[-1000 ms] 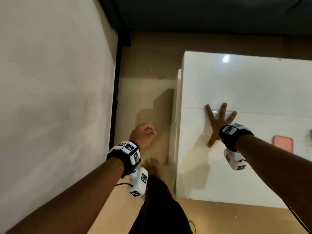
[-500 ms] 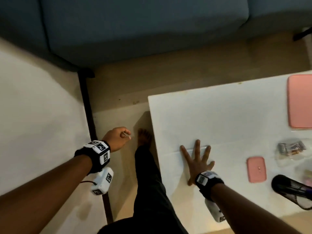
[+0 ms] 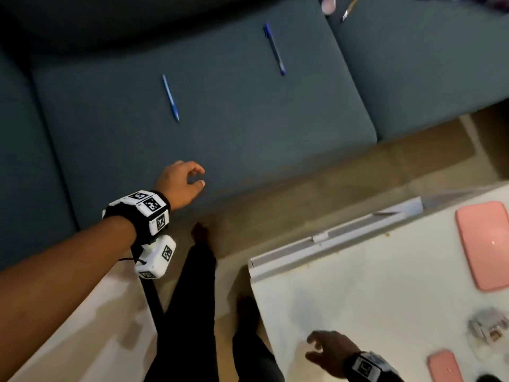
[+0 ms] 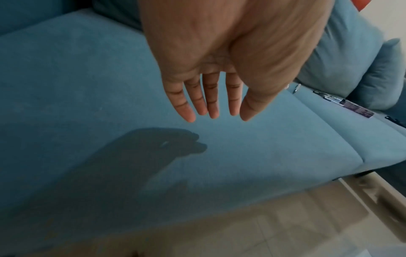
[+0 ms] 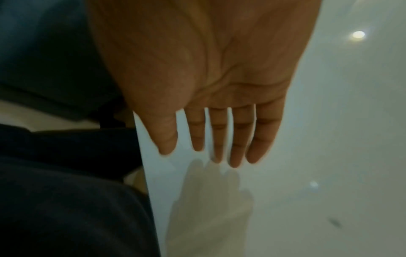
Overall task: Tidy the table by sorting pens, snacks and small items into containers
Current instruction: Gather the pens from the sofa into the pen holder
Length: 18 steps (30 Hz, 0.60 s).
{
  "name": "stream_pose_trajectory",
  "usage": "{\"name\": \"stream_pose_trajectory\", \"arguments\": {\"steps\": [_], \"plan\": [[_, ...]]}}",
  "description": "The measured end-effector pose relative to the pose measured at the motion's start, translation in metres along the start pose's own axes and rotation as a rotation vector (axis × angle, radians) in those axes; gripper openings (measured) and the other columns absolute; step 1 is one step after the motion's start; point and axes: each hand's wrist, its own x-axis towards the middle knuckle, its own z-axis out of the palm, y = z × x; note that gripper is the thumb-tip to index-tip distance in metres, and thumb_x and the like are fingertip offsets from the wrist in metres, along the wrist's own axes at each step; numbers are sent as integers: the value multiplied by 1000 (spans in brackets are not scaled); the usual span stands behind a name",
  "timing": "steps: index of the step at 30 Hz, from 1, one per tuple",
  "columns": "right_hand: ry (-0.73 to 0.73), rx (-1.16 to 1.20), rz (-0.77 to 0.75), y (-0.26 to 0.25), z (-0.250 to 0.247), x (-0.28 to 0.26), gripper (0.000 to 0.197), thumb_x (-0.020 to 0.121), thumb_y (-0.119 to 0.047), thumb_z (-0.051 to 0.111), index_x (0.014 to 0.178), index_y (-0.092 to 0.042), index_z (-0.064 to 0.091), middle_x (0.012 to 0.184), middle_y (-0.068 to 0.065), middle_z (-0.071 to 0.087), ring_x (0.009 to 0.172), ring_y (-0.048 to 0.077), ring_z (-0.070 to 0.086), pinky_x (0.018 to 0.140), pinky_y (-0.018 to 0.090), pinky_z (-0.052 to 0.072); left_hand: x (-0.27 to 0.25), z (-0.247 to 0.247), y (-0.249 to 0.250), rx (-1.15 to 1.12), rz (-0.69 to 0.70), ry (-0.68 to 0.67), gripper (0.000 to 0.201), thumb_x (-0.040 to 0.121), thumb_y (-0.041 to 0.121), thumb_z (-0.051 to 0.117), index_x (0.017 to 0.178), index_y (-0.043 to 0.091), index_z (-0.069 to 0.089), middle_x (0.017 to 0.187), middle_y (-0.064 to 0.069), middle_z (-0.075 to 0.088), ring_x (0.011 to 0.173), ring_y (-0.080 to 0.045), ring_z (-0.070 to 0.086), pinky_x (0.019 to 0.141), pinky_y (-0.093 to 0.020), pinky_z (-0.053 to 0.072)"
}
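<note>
While the left hand (image 3: 180, 180) hovers empty, fingers loose, over the sofa's near edge | nearer blue pen (image 3: 170, 97) lies farther in — pinch mid-barrel | right hand (image 3: 329, 351) relaxed above white table (image 3: 358, 285).

2 blue pens (image 3: 170, 97) (image 3: 274, 49) lying apart on sofa cushion (image 3: 234, 119)

A home living room: a blue-grey fabric sofa (image 3: 220, 128) with loose cushions (image 4: 351, 69) fills the far side, a low white desk (image 3: 358, 299) stands near right, and beige floor tiles (image 3: 316, 188) run between them.
</note>
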Motion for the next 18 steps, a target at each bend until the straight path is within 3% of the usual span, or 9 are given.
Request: {"name": "stream_pose_trajectory", "arguments": {"steps": [1,2,3,6,8,11,14,16,18], "plan": [[75,56,-20,-19,-23,8,45,66,-85,50,101,-57,52,124,-11,63,112,9,61,97,22,44,17,-14,-2,25,19,10,30,82,19,71,112,16,67,111,-12,61,104,-30,59,92,-33,43],[176,98,-55,-42,-54,22,23,77,-72,53,94,-58,49,109,-16,66,102,4,63,92,22,46,40,-33,-4,59,19,20,34,81,21,73,114,17,66,113,-12,60,106,-32,58,94,-35,42],[292,157,-94,-64,-82,33,14,85,-57,57,96,-57,49,100,-18,66,92,2,63,88,24,49,58,-44,-7,89,20,31,39,79,22,75,116,18,65,116,-13,59,107,-34,57,97,-37,42],[663,361,-235,-137,-187,71,20,87,-38,63,107,-38,65,92,-10,71,78,8,66,75,22,49,108,-72,-22,105,-29,82,53,73,26,79,122,18,59,120,-15,55,112,-37,54,100,-40,40],[917,407,-278,-177,-264,100,30,83,-38,61,107,-22,70,94,0,73,82,18,68,77,23,49,138,-83,-29,67,-44,107,60,73,30,79,126,17,54,120,-16,55,111,-35,54,100,-40,43],[1176,470,-298,-209,-369,127,40,82,-35,61,115,-14,66,101,12,65,89,31,64,86,38,51,170,-84,-29,-8,-75,112,63,79,32,75,132,14,47,114,-13,58,101,-32,60,93,-40,47],[1288,488,-176,-221,-459,142,46,84,-31,66,127,-16,59,115,18,53,102,38,57,92,41,47,196,-82,-28,-38,-190,140,57,84,32,69,131,14,45,100,-10,66,98,-33,61,88,-38,46],[1229,495,-60,-219,-505,151,51,84,-32,69,131,-18,54,124,16,50,110,36,54,96,39,44,210,-83,-26,-57,-272,154,50,83,36,68,123,18,44,98,-10,68,98,-33,62,86,-38,47],[1126,472,-19,-212,-529,160,50,82,-40,72,125,-20,57,124,14,49,112,36,54,98,39,45,220,-82,-23,-64,-315,137,44,83,36,68,116,21,43,99,-10,67,96,-33,63,85,-38,47]]}}
